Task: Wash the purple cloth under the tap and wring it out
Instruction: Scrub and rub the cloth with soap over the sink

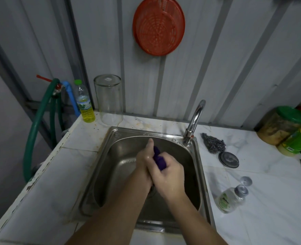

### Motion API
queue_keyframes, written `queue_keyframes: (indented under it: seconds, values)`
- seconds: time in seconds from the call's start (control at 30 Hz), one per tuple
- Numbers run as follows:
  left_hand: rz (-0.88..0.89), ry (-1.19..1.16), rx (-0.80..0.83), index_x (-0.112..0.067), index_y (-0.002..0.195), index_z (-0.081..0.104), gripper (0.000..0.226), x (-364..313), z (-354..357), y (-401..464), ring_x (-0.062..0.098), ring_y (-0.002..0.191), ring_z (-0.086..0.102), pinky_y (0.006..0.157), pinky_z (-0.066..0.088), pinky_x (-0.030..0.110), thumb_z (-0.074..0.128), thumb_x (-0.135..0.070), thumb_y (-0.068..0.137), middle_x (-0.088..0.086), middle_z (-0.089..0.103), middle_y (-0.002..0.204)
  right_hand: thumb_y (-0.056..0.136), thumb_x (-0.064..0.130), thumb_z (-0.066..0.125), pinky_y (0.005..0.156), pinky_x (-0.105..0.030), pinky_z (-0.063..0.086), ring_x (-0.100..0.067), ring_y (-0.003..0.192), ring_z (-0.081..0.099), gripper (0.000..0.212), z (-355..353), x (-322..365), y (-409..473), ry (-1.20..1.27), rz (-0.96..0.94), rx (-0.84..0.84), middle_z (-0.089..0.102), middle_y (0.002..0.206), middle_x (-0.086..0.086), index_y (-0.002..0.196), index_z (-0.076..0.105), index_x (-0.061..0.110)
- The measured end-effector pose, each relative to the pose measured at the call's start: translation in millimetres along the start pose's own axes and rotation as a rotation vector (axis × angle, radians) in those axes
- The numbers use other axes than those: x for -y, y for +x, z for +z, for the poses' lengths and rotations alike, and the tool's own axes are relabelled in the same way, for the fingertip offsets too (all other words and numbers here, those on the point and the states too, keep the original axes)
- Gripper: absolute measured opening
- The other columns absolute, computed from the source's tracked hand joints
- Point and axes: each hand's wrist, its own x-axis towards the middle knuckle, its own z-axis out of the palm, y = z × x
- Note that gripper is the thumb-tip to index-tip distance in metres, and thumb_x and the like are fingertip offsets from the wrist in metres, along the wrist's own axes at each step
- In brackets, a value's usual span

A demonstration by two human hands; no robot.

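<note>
I have the purple cloth (159,157) bunched into a short rope over the middle of the steel sink (198,175), clear of the basin floor as far as I can judge. My left hand (145,160) is closed round its far end, one finger sticking out toward the back rim, and my right hand (167,174) is clamped round the near end, the two fists touching. This looks to me like the wringing step. I cannot make out a stream from the tap (195,117); the picture is too soft there to say. To wring well I would keep both grips tight, twist the fists in opposite directions, and hold the roll low over the drain so the runoff lands inside the basin and not on the tiled counter (79,138).
</note>
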Motion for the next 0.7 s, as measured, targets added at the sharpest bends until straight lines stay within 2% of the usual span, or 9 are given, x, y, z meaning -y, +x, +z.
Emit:
queue_keyframes:
  seconds: [0.07, 0.1, 0.17, 0.2, 0.3, 0.37, 0.47, 0.57, 0.7]
  values:
    - [-0.013, -0.051, 0.061, -0.009, 0.066, 0.064, 0.043, 6, 4, -10, 0.017, 0.043, 0.062, 0.052, 0.05, 0.027, 0.06, -0.04, 0.096, 0.004, 0.061, 0.049, 0.088, 0.055, 0.064, 0.048, -0.025, 0.044, -0.011, 0.05, 0.058, 0.044, -1, 1, 23, 0.013, 0.226, -0.131, 0.06, 0.052, 0.002, 0.059, 0.057, 0.023]
    - [-0.009, -0.029, 0.092, -0.007, 0.071, 0.067, 0.036, 11, 7, -13, 0.017, 0.043, 0.063, 0.048, 0.051, 0.026, 0.061, -0.033, 0.096, 0.005, 0.064, 0.052, 0.091, 0.052, 0.063, 0.048, -0.023, 0.042, -0.011, 0.052, 0.062, 0.042, -8, -4, 36, 0.062, 0.388, -0.154, 0.063, 0.053, 0.002, 0.062, 0.062, 0.021]
    - [0.01, -0.011, 0.118, -0.006, 0.085, 0.073, 0.024, 11, 13, -19, 0.022, 0.056, 0.069, 0.05, 0.057, 0.028, 0.062, -0.026, 0.093, 0.01, 0.072, 0.069, 0.096, 0.043, 0.061, 0.05, -0.025, 0.04, -0.019, 0.061, 0.064, 0.038, -20, -13, 55, 0.156, 0.661, -0.144, 0.065, 0.058, 0.001, 0.068, 0.065, 0.017]
    - [-0.006, -0.047, 0.11, -0.006, 0.09, 0.073, 0.023, 8, 17, -20, 0.025, 0.063, 0.07, 0.055, 0.058, 0.031, 0.062, -0.027, 0.093, 0.012, 0.072, 0.076, 0.097, 0.04, 0.06, 0.051, -0.025, 0.039, -0.02, 0.062, 0.063, 0.037, -21, -14, 56, 0.199, 0.714, -0.157, 0.065, 0.06, 0.001, 0.069, 0.064, 0.015]
    - [0.003, -0.098, -0.037, -0.004, 0.1, 0.071, 0.033, -8, 21, -15, 0.031, 0.076, 0.069, 0.068, 0.06, 0.038, 0.058, -0.034, 0.096, 0.015, 0.072, 0.089, 0.096, 0.044, 0.058, 0.051, -0.026, 0.043, -0.015, 0.053, 0.061, 0.039, -11, 0, 39, 0.291, 0.677, -0.253, 0.063, 0.054, 0.003, 0.068, 0.063, 0.018]
    - [0.037, -0.044, -0.115, -0.001, 0.105, 0.07, 0.043, -10, 15, -6, 0.031, 0.081, 0.07, 0.079, 0.061, 0.041, 0.054, -0.041, 0.099, 0.014, 0.073, 0.092, 0.091, 0.056, 0.055, 0.05, -0.024, 0.047, -0.008, 0.049, 0.062, 0.043, 1, 15, 21, 0.289, 0.524, -0.283, 0.065, 0.052, 0.005, 0.065, 0.065, 0.023]
    - [0.009, -0.071, -0.021, -0.001, 0.093, 0.068, 0.046, -5, 9, -7, 0.025, 0.061, 0.07, 0.059, 0.056, 0.029, 0.051, -0.043, 0.101, 0.008, 0.071, 0.067, 0.087, 0.064, 0.054, 0.046, -0.013, 0.043, -0.004, 0.046, 0.059, 0.047, 6, 33, 20, 0.249, 0.371, -0.318, 0.062, 0.049, 0.012, 0.057, 0.06, 0.029]
    - [-0.045, -0.078, 0.03, -0.007, 0.079, 0.069, 0.034, 0, 16, -14, 0.025, 0.048, 0.065, 0.049, 0.051, 0.025, 0.056, -0.035, 0.093, 0.008, 0.065, 0.055, 0.092, 0.056, 0.059, 0.053, -0.023, 0.048, -0.01, 0.051, 0.061, 0.049, -4, 23, 49, 0.152, 0.395, -0.302, 0.062, 0.051, 0.005, 0.058, 0.059, 0.02]
    - [-0.062, -0.143, 0.023, -0.012, 0.068, 0.069, 0.024, 3, 22, -16, 0.027, 0.058, 0.067, 0.06, 0.056, 0.033, 0.058, -0.026, 0.083, 0.007, 0.067, 0.06, 0.095, 0.05, 0.057, 0.066, -0.032, 0.048, -0.026, 0.065, 0.062, 0.048, -15, 2, 71, 0.025, 0.449, -0.262, 0.063, 0.061, -0.004, 0.063, 0.057, 0.015]
